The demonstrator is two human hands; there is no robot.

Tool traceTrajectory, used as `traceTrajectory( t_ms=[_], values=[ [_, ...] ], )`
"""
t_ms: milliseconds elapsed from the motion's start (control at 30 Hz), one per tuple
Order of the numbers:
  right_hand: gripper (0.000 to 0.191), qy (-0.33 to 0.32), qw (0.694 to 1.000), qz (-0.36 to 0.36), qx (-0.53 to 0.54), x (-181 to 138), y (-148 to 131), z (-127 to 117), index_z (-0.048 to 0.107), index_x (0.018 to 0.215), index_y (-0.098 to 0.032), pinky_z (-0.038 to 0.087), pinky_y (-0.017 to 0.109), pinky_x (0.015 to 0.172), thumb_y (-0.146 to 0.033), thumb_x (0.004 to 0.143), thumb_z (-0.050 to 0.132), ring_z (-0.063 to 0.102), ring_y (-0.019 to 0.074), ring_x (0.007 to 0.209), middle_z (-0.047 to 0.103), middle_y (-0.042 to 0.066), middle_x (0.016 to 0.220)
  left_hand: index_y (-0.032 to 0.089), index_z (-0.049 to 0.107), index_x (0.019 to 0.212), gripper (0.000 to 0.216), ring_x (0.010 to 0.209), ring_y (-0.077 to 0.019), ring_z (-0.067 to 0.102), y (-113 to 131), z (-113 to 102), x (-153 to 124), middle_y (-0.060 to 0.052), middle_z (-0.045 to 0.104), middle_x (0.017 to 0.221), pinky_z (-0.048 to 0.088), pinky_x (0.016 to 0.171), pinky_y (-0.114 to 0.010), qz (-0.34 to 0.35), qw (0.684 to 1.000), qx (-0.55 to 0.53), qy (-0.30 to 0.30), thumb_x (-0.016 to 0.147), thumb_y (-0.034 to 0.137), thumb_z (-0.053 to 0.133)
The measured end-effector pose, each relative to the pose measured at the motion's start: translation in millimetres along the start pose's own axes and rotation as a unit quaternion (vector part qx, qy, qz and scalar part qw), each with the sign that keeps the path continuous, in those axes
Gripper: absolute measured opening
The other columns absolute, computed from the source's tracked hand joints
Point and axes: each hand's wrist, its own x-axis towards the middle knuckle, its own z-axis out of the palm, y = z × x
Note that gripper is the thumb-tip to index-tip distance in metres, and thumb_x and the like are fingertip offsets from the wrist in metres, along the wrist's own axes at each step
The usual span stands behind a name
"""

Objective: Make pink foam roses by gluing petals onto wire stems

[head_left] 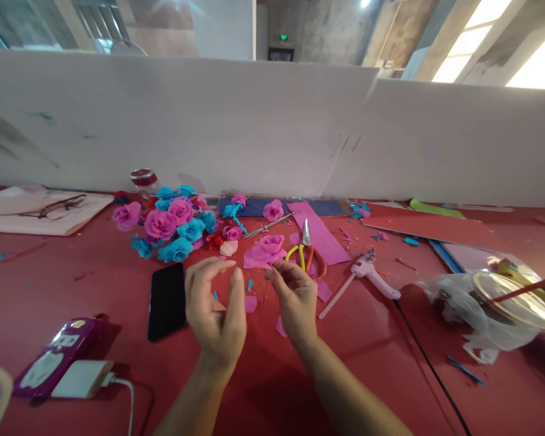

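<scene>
My left hand [215, 315] is raised above the red table [72, 284], its fingers curled and thumb apart, with a small pink petal piece at its palm side. My right hand [293, 297] is beside it, fingers pinched together near the fingertips; what they hold is too small to make out. Loose pink petals [251, 303] lie on the table under the hands. A half-made pink paper rose [267, 249] sits just beyond them. Yellow-and-orange-handled scissors [307, 251] rest to its right, on a pink paper strip [320, 233].
A heap of pink and blue paper roses [168, 224] lies at the back left. A black phone [167, 301] and a purple case [57, 357] with a white charger [82, 379] sit on the left. A glue gun [372, 272] and bagged cup [504, 303] lie right. White boards [254, 127] wall the back.
</scene>
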Motion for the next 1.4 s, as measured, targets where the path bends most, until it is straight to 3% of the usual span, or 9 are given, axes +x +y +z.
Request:
traceTrajectory(
  t_ms=[133,267,467,800,1000,1100,1167,1267,1400],
  values=[
    [0.015,-0.004,1.000,0.006,0.023,-2,-4,3,0.071,0.079,-0.018,0.050,0.025,0.063,-0.029,0.070,0.077,0.060,0.0119,0.065,0.068,0.001,0.072,0.019,0.071,0.089,0.015,0.085,-0.0183,0.065,-8,3,-7,-0.004,0.070,0.091,0.051,0.080,-0.031,-0.208,0.969,-0.083,-0.104,0.081,0.031,0.067],
    [0.014,-0.010,1.000,0.016,0.014,-5,-4,5,0.071,0.079,-0.018,0.047,0.023,0.055,-0.028,0.070,0.076,0.056,0.0106,0.059,0.066,0.000,0.067,0.024,0.076,0.089,0.016,0.088,-0.0205,0.069,-11,7,-5,-0.002,0.075,0.092,0.054,0.080,-0.030,-0.240,0.955,-0.095,-0.145,0.076,0.033,0.071],
    [0.012,-0.020,1.000,0.005,0.022,-8,-1,6,0.071,0.080,-0.019,0.047,0.023,0.056,-0.027,0.072,0.075,0.057,0.0112,0.061,0.067,0.000,0.069,0.027,0.078,0.090,0.014,0.082,-0.0195,0.070,-7,8,-2,0.000,0.076,0.087,0.055,0.071,-0.028,-0.180,0.969,-0.058,-0.158,0.079,0.030,0.069],
    [0.013,-0.046,0.999,-0.007,0.029,-9,1,4,0.069,0.080,-0.020,0.047,0.024,0.059,-0.029,0.073,0.074,0.055,0.0113,0.062,0.065,0.000,0.070,0.023,0.074,0.090,0.012,0.081,-0.0190,0.068,-10,4,5,-0.003,0.075,0.087,0.052,0.075,-0.031,-0.025,0.987,-0.015,-0.159,0.080,0.023,0.068],
    [0.016,-0.048,0.998,-0.022,0.043,-8,8,0,0.066,0.080,-0.021,0.046,0.025,0.058,-0.033,0.072,0.075,0.054,0.0130,0.062,0.064,0.000,0.071,0.020,0.069,0.084,0.008,0.075,-0.0201,0.067,-8,10,-4,-0.004,0.073,0.078,0.048,0.085,-0.039,0.155,0.985,0.022,-0.073,0.076,0.019,0.070],
    [0.016,-0.062,0.997,-0.029,0.041,-5,10,-4,0.067,0.079,-0.022,0.047,0.026,0.061,-0.033,0.072,0.075,0.054,0.0138,0.065,0.064,0.001,0.073,0.020,0.068,0.088,0.017,0.075,-0.0211,0.067,-12,9,-11,-0.005,0.073,0.081,0.047,0.091,-0.044,0.170,0.983,-0.002,-0.063,0.073,0.023,0.073],
    [0.015,-0.066,0.997,-0.018,0.037,-3,9,-5,0.066,0.078,-0.022,0.044,0.024,0.056,-0.034,0.073,0.074,0.048,0.0117,0.058,0.059,-0.001,0.067,0.020,0.067,0.095,0.020,0.079,-0.0215,0.067,-16,7,-14,-0.007,0.073,0.087,0.049,0.089,-0.042,0.127,0.989,-0.028,-0.074,0.076,0.026,0.070],
    [0.016,-0.065,0.996,-0.001,0.058,1,1,-5,0.065,0.076,-0.021,0.038,0.022,0.051,-0.032,0.070,0.076,0.040,0.0088,0.051,0.053,-0.004,0.062,0.020,0.069,0.094,0.017,0.083,-0.0204,0.066,-24,5,-17,-0.007,0.072,0.090,0.052,0.078,-0.034,-0.009,0.987,-0.097,-0.131,0.082,0.029,0.063],
    [0.027,-0.148,0.973,0.110,0.138,11,-21,-10,0.058,0.065,-0.020,0.026,0.020,0.043,-0.035,0.061,0.079,0.037,0.0082,0.051,0.048,-0.003,0.060,0.019,0.071,0.082,0.019,0.073,-0.0180,0.066,-37,12,-19,-0.006,0.070,0.076,0.052,0.069,-0.029,-0.210,0.915,-0.251,-0.236,0.086,0.034,0.060]
  ],
)
